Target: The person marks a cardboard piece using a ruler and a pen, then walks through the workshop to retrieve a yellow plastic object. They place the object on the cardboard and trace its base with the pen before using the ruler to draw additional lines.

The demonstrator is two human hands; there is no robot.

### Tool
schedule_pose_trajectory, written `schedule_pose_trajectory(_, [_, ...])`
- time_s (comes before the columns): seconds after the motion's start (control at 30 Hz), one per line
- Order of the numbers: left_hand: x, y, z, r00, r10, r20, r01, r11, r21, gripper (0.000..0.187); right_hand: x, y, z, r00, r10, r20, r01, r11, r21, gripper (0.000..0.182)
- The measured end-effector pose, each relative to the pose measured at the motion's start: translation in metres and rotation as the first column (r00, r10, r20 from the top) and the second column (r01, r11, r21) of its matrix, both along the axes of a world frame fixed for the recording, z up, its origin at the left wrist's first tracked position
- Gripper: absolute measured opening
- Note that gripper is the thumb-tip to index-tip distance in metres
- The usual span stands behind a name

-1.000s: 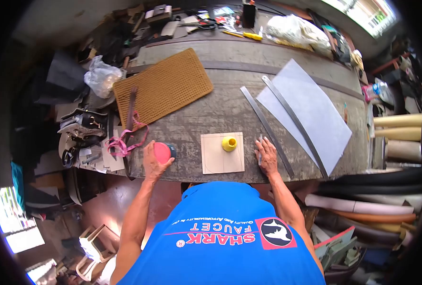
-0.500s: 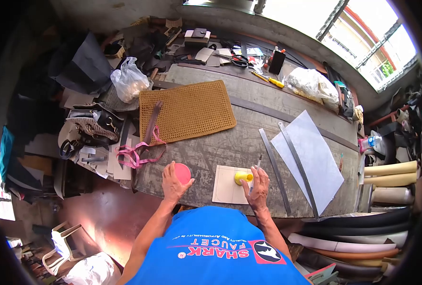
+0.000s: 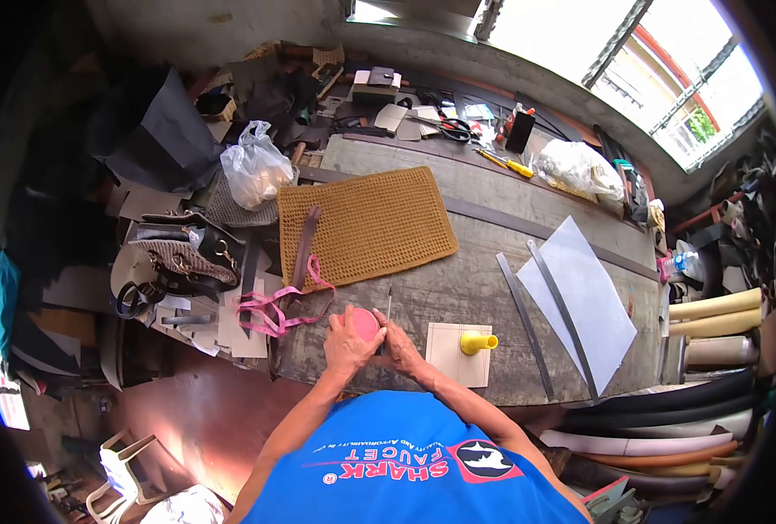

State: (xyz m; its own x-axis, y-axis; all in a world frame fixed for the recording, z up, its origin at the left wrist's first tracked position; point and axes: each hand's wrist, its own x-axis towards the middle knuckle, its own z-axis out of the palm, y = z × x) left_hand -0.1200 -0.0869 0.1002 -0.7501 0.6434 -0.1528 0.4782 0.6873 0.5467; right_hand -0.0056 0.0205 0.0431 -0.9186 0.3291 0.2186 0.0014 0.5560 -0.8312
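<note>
A round pink disc [image 3: 366, 326], perhaps a lid or tape roll, is in my left hand [image 3: 345, 351], whose fingers curl round its edge. Close against its right side is my right hand [image 3: 402, 351], closed on a slim pen-like tool [image 3: 390, 302] that points away from me. Whether the tool is a pen or an awl I cannot make out. To the right, a yellow cylinder with a flared end [image 3: 477, 343] rests on a cream card [image 3: 445, 358] with drawn lines.
A brown woven panel [image 3: 370, 227] lies beyond my hands, with a brown strap [image 3: 306, 249] and pink tape measure [image 3: 270, 314] at its left. Two metal rulers [image 3: 528, 327] [image 3: 567, 319] and a pale sheet [image 3: 593, 306] lie rightward. A handbag [image 3: 183, 262] sits at left.
My right hand has moved left with the tool, from beside the yellow cylinder to the pink disc. The left hand still holds the disc. The view has shifted slightly.
</note>
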Motion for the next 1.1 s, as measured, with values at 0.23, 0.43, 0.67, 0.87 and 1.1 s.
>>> schedule_pose_trajectory(0.23, [-0.031,-0.018,-0.009,0.981,-0.016,0.192,-0.004,0.995,0.104,0.088,-0.023,-0.007,0.016,0.984,-0.015,0.176,0.026,0.998,-0.061,0.101])
schedule_pose_trajectory(0.43, [-0.042,-0.026,-0.020,0.976,-0.147,0.159,0.119,0.977,0.177,0.091,-0.023,-0.010,0.015,0.983,-0.046,0.180,0.040,0.999,0.034,0.101])
schedule_pose_trajectory(0.67, [-0.050,-0.026,-0.025,0.956,-0.270,0.110,0.237,0.939,0.250,0.090,-0.024,-0.009,0.012,0.990,-0.055,0.126,0.058,0.998,-0.022,0.103])
schedule_pose_trajectory(0.87, [-0.047,-0.020,-0.021,0.970,-0.202,0.137,0.179,0.970,0.163,0.095,-0.023,-0.008,0.019,0.982,-0.035,0.185,0.054,0.993,-0.101,0.099])
schedule_pose_trajectory(1.1, [0.010,-0.043,-0.013,0.993,-0.092,0.079,0.081,0.988,0.131,0.104,0.006,-0.007,-0.001,0.990,0.121,0.077,-0.121,0.993,0.005,0.096])
